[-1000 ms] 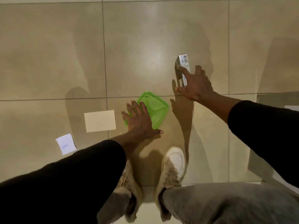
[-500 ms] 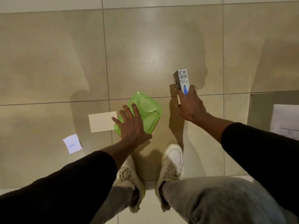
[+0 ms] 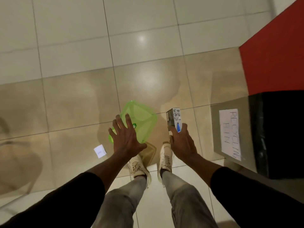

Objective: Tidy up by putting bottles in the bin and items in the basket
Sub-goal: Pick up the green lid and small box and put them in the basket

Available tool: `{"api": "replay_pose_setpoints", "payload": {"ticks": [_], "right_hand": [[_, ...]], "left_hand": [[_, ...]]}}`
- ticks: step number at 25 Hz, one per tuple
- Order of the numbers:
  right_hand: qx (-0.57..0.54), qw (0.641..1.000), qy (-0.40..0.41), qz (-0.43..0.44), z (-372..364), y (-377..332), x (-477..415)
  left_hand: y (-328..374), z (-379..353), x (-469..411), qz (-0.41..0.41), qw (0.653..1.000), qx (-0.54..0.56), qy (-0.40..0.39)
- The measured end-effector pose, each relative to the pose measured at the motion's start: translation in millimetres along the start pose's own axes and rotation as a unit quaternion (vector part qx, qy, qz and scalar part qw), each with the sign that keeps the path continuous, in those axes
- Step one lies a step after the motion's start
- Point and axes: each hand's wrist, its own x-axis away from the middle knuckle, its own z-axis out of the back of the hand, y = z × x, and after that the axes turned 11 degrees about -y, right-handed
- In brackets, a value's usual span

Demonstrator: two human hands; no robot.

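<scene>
My left hand grips a translucent green plastic lid by its near edge and holds it above the floor, tilted. My right hand holds a small grey box printed with round shapes and a blue mark, lifted off the floor. A bin with a black liner and a white paper sign reading "RECYCLING BIN" stands at the right, close to my right hand. No basket or bottle is in view.
A small white paper note lies on the tiled floor left of my shoes. A tan card lies between my feet, partly hidden by the left hand. A red wall rises behind the bin. A chair's shadow falls at far left.
I have stood up, so both hands rose from the floor with the green lid and the grey box. The view swung, bringing the bin and red wall in on the right.
</scene>
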Motion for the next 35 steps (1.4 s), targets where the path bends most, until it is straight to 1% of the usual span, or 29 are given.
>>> {"api": "replay_pose_setpoints", "payload": {"ticks": [2,4,8,14,19,22,24,28,35], "right_hand": [[-0.046,0.999,0.005,-0.025,28.0,-12.6,47.5],[-0.079,0.997,0.014,-0.021,52.1,-19.9,90.8],[-0.026,0.998,0.059,-0.003,90.0,-15.4,163.8],[-0.058,0.988,0.126,-0.072,126.0,27.2,237.8],[-0.102,0.967,0.19,-0.138,131.3,54.6,305.3],[-0.16,0.94,0.246,-0.172,122.8,59.1,341.7],[-0.202,0.919,0.287,-0.179,112.8,60.5,363.2],[-0.259,0.875,0.342,-0.225,94.6,63.4,402.0],[-0.321,0.79,0.421,-0.309,75.0,77.6,478.4]], "left_hand": [[16.8,36.2,44.3,-0.011,1.0,-0.016,-0.004],[35.7,64.2,83.5,-0.024,0.999,-0.028,-0.002],[75.8,103.3,154.6,-0.068,0.997,-0.044,0.0],[121.6,103.0,222.7,-0.12,0.992,-0.042,-0.02],[150.9,110.6,250.6,-0.191,0.976,-0.1,-0.013],[171.1,122.7,256.2,-0.231,0.964,-0.128,0.007],[185.7,127.9,260.6,-0.265,0.954,-0.142,0.015],[218.8,125.9,279.4,-0.318,0.933,-0.167,0.002],[289.4,99.7,349.7,-0.429,0.876,-0.219,0.005]]}}
